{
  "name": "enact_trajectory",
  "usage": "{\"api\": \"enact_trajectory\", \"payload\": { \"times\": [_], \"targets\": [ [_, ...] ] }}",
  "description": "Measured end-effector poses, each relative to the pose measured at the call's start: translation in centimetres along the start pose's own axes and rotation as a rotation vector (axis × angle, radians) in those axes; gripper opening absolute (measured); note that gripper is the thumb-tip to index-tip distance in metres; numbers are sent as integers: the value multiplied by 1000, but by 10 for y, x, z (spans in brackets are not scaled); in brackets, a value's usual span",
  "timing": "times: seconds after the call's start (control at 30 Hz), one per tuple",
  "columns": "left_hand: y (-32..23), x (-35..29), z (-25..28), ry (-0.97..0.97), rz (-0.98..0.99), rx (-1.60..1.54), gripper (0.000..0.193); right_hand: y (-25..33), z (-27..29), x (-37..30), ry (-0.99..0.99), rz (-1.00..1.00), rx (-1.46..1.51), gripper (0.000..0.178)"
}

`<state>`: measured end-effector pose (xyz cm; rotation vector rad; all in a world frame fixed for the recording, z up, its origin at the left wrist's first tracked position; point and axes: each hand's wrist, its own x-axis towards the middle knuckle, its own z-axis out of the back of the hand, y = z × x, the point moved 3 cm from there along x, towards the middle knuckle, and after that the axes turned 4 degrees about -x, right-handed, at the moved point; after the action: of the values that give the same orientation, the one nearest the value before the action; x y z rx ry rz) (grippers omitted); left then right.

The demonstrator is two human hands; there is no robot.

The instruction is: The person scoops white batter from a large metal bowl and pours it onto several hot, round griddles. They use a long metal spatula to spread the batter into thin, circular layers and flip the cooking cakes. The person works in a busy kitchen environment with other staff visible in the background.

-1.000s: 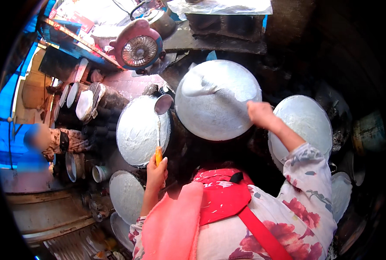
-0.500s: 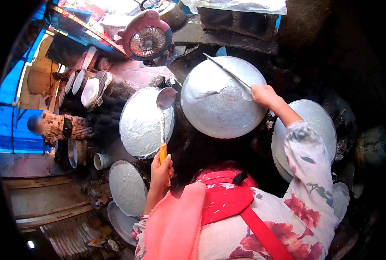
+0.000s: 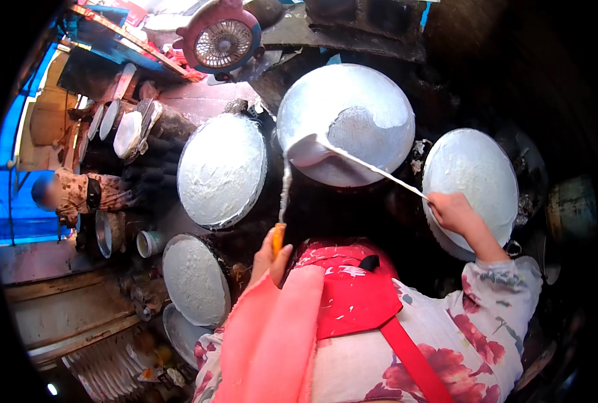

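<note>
My left hand [image 3: 270, 260] grips a ladle by its yellow-orange handle [image 3: 278, 236]. The ladle's batter-smeared bowl [image 3: 304, 150] is over the near left edge of a round griddle [image 3: 359, 144]. Pale batter partly coats that griddle, leaving a bare grey patch. My right hand [image 3: 461, 218] is closed on the near end of a long thin scraper [image 3: 383, 172], white with batter. The scraper's far tip meets the ladle's bowl. Below the right hand lies another round griddle [image 3: 470, 168] covered in pale batter.
To the left are two batter-coated griddles, one [image 3: 222, 171] beside the centre and one [image 3: 195, 279] nearer me. A pink fan [image 3: 224, 43] stands at the back. Far left, another person [image 3: 87, 191] stands among more round pans. A white bucket [image 3: 150, 243] is nearby.
The scraper has come off the central griddle to the ladle, my right hand moving nearer and rightward. The ladle has swung right from the left griddle. The bare patch looks different in shape.
</note>
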<state>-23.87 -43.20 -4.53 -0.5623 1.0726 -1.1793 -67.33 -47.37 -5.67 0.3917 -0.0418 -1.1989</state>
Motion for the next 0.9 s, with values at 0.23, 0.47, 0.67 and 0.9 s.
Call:
{"api": "enact_trajectory", "payload": {
  "times": [0.23, 0.47, 0.67, 0.9],
  "targets": [
    [-8, 7, 7, 126, -452, 26, 53, 67, -63, -61, -297, -347, 232, 20],
    [-18, 32, 45, 146, -128, -493, 33, 189, -123, 77, -273, -273, 420, 27],
    [-2, 13, 73, 138, -134, -501, 23, 167, -131, 3, -295, -757, 870, 29],
    [-8, 22, 63, 213, -139, -431, 20, 178, -145, 31, -277, -445, 254, 26]
  ]
}}
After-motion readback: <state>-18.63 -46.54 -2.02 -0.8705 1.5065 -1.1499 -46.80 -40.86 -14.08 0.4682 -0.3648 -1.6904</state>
